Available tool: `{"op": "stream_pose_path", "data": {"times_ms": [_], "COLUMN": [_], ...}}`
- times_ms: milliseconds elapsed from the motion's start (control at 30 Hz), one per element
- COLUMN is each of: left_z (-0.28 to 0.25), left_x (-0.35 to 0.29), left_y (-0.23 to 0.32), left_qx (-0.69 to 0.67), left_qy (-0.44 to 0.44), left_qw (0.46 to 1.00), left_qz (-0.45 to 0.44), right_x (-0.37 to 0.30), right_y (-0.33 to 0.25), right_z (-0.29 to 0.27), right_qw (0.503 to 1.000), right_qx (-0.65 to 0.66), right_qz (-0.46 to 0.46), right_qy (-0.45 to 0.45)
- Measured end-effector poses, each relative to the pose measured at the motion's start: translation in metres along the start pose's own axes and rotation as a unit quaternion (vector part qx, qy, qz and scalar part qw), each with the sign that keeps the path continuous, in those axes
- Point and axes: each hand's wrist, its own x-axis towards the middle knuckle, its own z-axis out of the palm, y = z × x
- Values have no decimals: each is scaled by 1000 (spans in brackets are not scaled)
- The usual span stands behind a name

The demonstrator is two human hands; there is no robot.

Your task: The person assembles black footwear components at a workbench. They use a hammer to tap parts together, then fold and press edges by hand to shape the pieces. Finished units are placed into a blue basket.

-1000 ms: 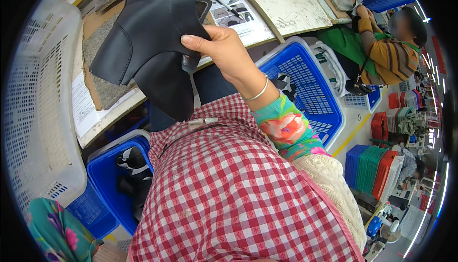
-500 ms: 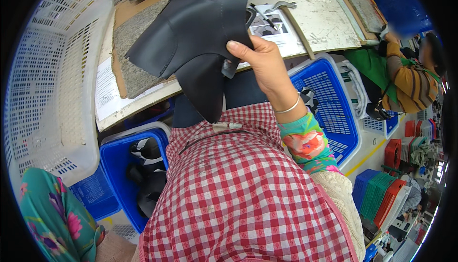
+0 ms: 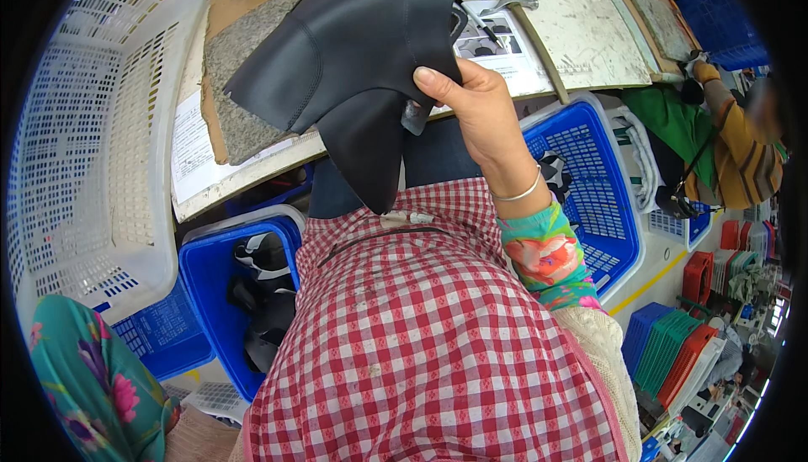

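Note:
My right hand [image 3: 484,117] pinches the edge of a black stitched shoe upper piece [image 3: 353,41] between thumb and fingers, the thumb lying on top. The piece is held up in front of the workbench, and one pointed flap of it hangs down above my lap. Part of something pale and shiny shows just below my fingers, too small to make out. Only the floral sleeve of my left arm [image 3: 97,378] appears at the lower left; the left hand itself is out of sight.
A white plastic basket [image 3: 93,151] stands at the left. Blue crates with black-and-white shoe parts flank my lap, left [image 3: 202,294] and right [image 3: 623,201]. On the workbench [image 3: 581,24] lie a hammer [image 3: 539,50], a pen [image 3: 480,20] and a grey rough board [image 3: 244,75]. Another person [image 3: 732,134] works at the far right.
The view has shifted slightly, so the bench and crates sit a little differently in it. My right hand keeps its hold on the black shoe upper piece.

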Motion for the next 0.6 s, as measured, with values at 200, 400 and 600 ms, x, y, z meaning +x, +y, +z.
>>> {"op": "stream_pose_path", "data": {"times_ms": [200, 400, 600], "left_z": [2, -1, -52], "left_x": [-1, -4, -13], "left_y": [-1, 4, 40], "left_qx": [-3, 21, 161], "left_qy": [6, 4, -42], "left_qw": [1000, 1000, 985], "left_qz": [-9, -3, 45], "right_x": [1, 1, 0], "right_y": [2, 2, 4], "right_z": [-4, -1, -2], "right_qw": [1000, 999, 1000], "right_qx": [15, 27, 28], "right_qz": [-6, -8, -2], "right_qy": [-13, -22, -13]}}
